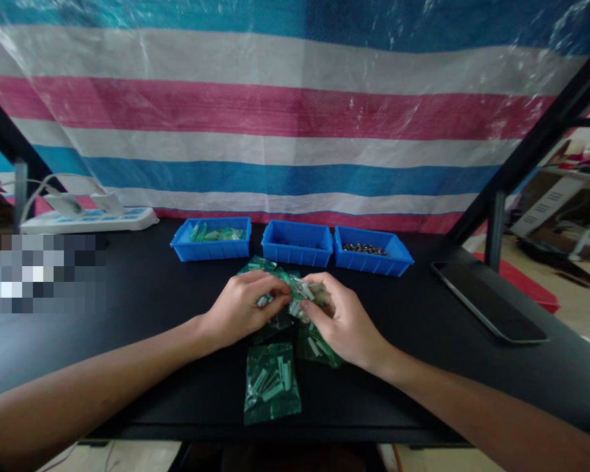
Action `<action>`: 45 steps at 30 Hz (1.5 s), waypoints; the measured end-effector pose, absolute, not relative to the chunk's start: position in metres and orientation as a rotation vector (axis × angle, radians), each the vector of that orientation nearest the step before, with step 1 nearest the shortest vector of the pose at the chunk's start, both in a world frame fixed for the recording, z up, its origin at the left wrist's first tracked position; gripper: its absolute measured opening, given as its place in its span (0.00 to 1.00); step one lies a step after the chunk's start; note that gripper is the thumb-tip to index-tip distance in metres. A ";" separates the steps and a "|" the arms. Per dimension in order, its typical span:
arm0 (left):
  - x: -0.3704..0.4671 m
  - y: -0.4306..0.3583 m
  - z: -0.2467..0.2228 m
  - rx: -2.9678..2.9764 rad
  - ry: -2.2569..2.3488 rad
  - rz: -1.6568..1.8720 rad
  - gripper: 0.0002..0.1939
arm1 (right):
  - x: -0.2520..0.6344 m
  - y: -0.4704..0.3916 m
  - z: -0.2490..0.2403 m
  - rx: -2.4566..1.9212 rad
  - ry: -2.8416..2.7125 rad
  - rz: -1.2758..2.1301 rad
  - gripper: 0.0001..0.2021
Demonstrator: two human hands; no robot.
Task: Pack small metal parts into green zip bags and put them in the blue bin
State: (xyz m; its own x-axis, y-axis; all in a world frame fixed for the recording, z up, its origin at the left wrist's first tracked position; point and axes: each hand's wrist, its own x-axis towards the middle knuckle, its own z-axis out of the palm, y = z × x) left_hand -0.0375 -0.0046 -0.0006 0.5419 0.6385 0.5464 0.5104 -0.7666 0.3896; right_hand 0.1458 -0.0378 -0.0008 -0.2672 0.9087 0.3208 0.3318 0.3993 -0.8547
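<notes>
Spanning the background, a striped woven plastic sheet point(275, 111) hangs behind the flat black desk point(398, 419). Three shallow blue plastic trays point(296, 254) line its far side. Nearer, the left hand point(246, 305) and right hand point(347, 321) share a clear green-tinted plastic packet point(299, 298), grip narrow, fingertips pinching it above other packets. The step in hand looks like working its edge; the next move seems to call for steady support beneath its small pale pieces.
</notes>
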 end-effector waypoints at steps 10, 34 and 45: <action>-0.039 -0.005 -0.003 2.578 0.947 0.923 0.03 | 0.145 -0.038 -0.003 -1.080 -1.824 0.832 0.09; -0.038 -0.004 -0.001 2.614 0.946 0.926 0.01 | 0.144 -0.031 -0.001 -1.030 -1.547 1.193 0.09; -0.039 -0.007 -0.003 2.666 0.894 0.989 0.07 | 0.152 -0.016 -0.002 -1.066 -1.331 1.201 0.12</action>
